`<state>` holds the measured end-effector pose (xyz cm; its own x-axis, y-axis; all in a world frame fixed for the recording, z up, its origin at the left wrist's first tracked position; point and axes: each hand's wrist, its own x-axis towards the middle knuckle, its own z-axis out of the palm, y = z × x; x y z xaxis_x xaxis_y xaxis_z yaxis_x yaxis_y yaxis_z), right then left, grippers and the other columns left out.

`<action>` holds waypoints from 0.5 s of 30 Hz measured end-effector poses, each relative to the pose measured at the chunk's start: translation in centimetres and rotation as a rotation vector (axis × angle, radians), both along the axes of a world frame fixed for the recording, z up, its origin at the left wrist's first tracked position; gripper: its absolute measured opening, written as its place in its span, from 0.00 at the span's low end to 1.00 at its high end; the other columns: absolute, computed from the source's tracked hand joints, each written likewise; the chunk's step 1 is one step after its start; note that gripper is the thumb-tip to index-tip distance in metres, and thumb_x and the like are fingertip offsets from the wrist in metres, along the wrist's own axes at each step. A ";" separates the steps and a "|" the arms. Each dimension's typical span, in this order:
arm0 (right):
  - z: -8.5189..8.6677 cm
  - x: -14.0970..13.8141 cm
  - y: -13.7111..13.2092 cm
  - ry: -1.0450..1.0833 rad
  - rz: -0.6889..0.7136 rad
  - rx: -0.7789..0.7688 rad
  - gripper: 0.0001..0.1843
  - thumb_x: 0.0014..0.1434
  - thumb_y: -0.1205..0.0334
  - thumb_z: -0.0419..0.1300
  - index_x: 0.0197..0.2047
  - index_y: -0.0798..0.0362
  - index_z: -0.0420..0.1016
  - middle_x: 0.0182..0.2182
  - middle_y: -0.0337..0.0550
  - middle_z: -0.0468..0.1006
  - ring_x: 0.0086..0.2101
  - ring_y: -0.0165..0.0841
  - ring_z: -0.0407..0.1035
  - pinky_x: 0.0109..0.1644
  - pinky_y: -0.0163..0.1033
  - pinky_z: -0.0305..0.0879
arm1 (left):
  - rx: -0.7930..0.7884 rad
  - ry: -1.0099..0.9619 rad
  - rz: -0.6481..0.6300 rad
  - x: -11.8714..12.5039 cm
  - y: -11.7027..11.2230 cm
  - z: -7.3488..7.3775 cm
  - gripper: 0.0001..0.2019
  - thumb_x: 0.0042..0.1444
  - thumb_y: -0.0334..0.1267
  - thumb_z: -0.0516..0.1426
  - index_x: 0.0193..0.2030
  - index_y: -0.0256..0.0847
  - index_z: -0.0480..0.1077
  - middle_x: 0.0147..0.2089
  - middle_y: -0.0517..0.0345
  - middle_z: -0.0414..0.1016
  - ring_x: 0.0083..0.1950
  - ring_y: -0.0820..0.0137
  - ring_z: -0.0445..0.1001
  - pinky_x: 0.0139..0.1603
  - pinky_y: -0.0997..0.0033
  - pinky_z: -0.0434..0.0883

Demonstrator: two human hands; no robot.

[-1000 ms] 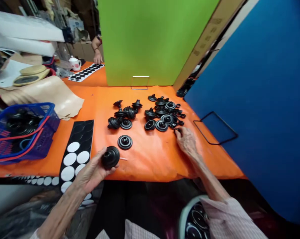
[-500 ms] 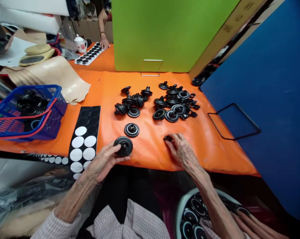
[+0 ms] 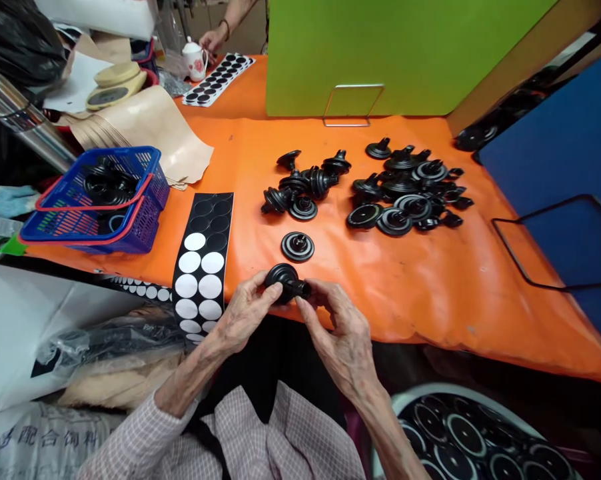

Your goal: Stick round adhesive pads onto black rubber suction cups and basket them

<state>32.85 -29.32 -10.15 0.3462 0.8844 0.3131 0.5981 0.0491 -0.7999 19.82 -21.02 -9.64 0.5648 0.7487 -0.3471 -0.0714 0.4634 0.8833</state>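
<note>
- Black rubber bellows boot (image 3: 282, 283) is up off the tabletop (image 3: 480, 313), just over its front edge, with both hands on it.
- Left hand (image 3: 245, 313) is wrapped around the boot's body. Right hand (image 3: 338, 327) is pinched on a small black plug (image 3: 303, 289) at the boot's end; can't tell if that's fully seated.
- Loose black rubber parts lie in two heaps, left heap (image 3: 300, 187) and right heap (image 3: 405, 193), with one round flanged part (image 3: 297, 247) alone nearer the front.
- Looks like plenty left: both heaps are sizeable, and a blue plastic basket (image 3: 150, 200) holds more.
</note>
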 end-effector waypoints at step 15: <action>-0.5 -1.0 0.0 0.071 -0.033 -0.034 0.19 0.64 0.59 0.55 0.58 0.46 0.66 0.46 0.48 0.73 0.42 0.37 0.73 0.46 0.47 0.75 | -0.014 -0.001 0.026 0.0 -0.1 0.4 0.21 0.49 0.44 0.65 0.47 0.33 0.72 0.47 0.49 0.76 0.50 0.61 0.74 0.52 0.62 0.72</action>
<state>31.83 -29.35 -10.69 0.3952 0.8819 0.2571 0.5408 0.0028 -0.8412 19.83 -21.11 -9.26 0.5456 0.7580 -0.3575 -0.0842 0.4740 0.8765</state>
